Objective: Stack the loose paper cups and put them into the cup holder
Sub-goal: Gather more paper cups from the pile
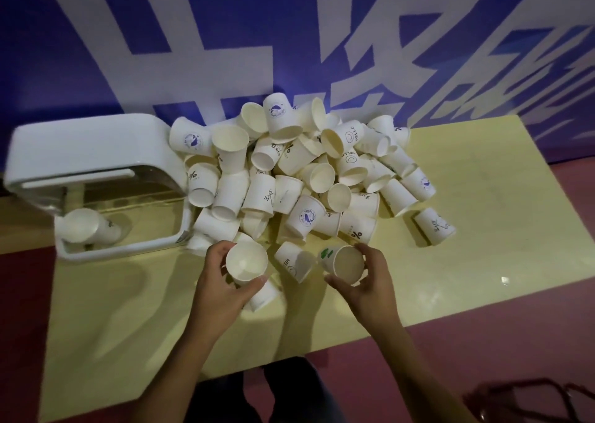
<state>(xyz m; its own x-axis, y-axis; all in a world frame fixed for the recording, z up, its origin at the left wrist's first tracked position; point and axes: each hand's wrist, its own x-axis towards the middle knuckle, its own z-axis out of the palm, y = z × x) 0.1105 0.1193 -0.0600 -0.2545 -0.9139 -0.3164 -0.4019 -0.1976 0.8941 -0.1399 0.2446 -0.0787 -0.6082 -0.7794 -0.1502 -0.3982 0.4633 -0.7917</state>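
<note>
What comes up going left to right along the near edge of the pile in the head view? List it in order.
cup holder → left hand gripping an open cup → lying cup → green-marked cup in the right hand → stray cup

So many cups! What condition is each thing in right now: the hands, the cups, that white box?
Left hand: closed around a cup.
Left-hand cup: held, mouth facing up.
Right hand: gripping a cup.
Green-marked cup: held, tilted, mouth toward the camera.
Cup pile: loose, jumbled, unstacked.
Cup holder: on the table, some cups lying inside.
Table: carrying the pile and holder.
</note>
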